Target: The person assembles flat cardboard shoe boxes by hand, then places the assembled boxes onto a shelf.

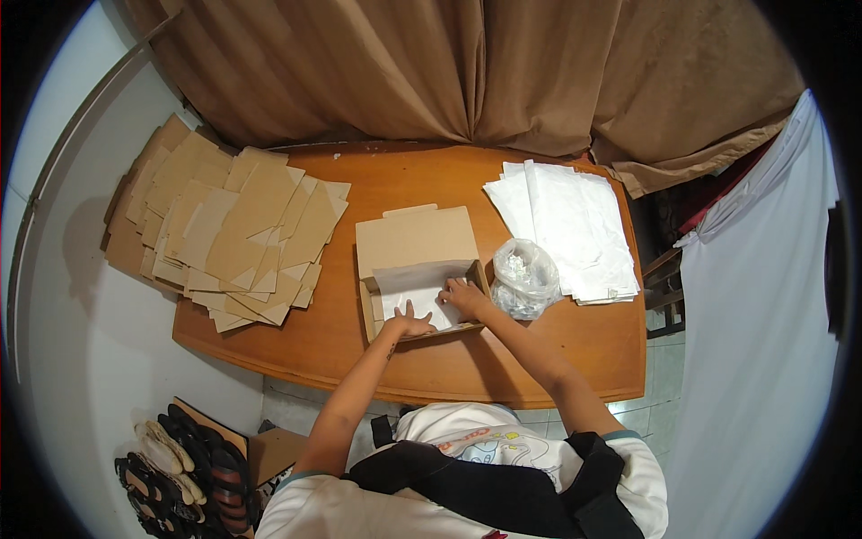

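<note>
A wooden table (539,359) held an open cardboard box (415,242) under both hands, the left hand (411,322) spread flat and the right hand (464,296) loosely open, each pressing the white paper (415,286) lining it.

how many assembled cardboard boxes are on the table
1: an open box at the table's middle, both hands, left hand and right hand, inside it. The flat cardboard stack at left may hide others.

Wooden table (557,350), brown curtain (431,63), white wall (81,341)
</note>
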Action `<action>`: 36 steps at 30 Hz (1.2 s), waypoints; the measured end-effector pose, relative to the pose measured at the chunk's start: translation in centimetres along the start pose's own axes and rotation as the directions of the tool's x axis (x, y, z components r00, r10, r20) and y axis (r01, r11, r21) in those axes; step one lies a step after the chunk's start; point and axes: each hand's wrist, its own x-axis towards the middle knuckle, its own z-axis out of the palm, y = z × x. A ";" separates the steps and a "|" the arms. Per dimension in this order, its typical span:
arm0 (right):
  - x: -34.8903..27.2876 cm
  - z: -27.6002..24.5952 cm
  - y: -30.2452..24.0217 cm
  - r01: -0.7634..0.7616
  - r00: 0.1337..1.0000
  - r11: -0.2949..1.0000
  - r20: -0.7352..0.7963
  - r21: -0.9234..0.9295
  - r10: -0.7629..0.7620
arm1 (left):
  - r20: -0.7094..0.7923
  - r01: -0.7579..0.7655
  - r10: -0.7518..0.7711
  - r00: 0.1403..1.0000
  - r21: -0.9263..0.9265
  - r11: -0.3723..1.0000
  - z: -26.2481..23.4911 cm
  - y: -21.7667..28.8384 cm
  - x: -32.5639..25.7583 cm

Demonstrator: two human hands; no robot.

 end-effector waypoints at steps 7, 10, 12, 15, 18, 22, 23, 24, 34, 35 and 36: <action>-1.5 -2.5 1.1 0.170 0.963 0.940 -0.253 0.296 -0.094 | 0.062 0.078 -0.076 0.995 -0.037 0.996 -0.8 2.0 -1.9; -3.6 -6.3 1.1 0.166 0.771 0.946 -0.635 0.277 0.050 | 0.025 0.060 -0.060 0.998 -0.035 0.998 0.0 0.1 -0.8; -5.8 -6.8 3.5 -0.025 0.618 0.871 -0.677 0.491 0.400 | -0.016 0.056 -0.058 0.998 -0.109 0.992 -0.5 1.2 -1.6; -7.5 -5.2 8.2 -0.328 0.501 0.865 -0.707 0.380 0.500 | -0.097 0.016 -0.018 0.995 -0.025 1.000 -0.6 0.5 -0.6; -7.5 -3.0 10.6 -0.633 0.583 0.745 -0.504 0.211 0.637 | -0.157 0.013 0.000 0.988 0.081 0.997 -0.5 -0.8 1.7; -8.0 -1.2 11.1 -0.761 0.588 0.635 -0.270 0.133 0.762 | -0.095 0.040 -0.031 0.995 0.096 0.995 -0.5 0.3 0.1; -8.3 -1.0 11.3 -0.751 0.589 0.639 -0.267 0.167 0.763 | -0.094 0.039 -0.030 0.995 0.099 0.994 -0.6 0.7 -0.3; -8.5 -0.7 11.5 -0.742 0.588 0.640 -0.263 0.201 0.765 | -0.089 0.043 -0.034 0.995 0.100 0.994 -0.8 1.2 -0.6; -7.7 -7.4 4.1 -0.424 0.456 0.809 -0.676 0.407 0.579 | -0.350 -0.097 0.133 0.927 0.119 0.988 1.1 -5.0 1.5; -8.1 -7.3 3.9 -0.334 0.510 0.747 -0.556 0.575 0.656 | -0.333 -0.117 0.155 0.930 0.133 0.984 0.6 -4.4 0.5; -8.9 -6.9 4.1 -0.256 0.554 0.634 -0.427 0.730 0.714 | -0.392 -0.346 0.277 0.877 -0.118 0.931 -0.5 -2.4 -2.4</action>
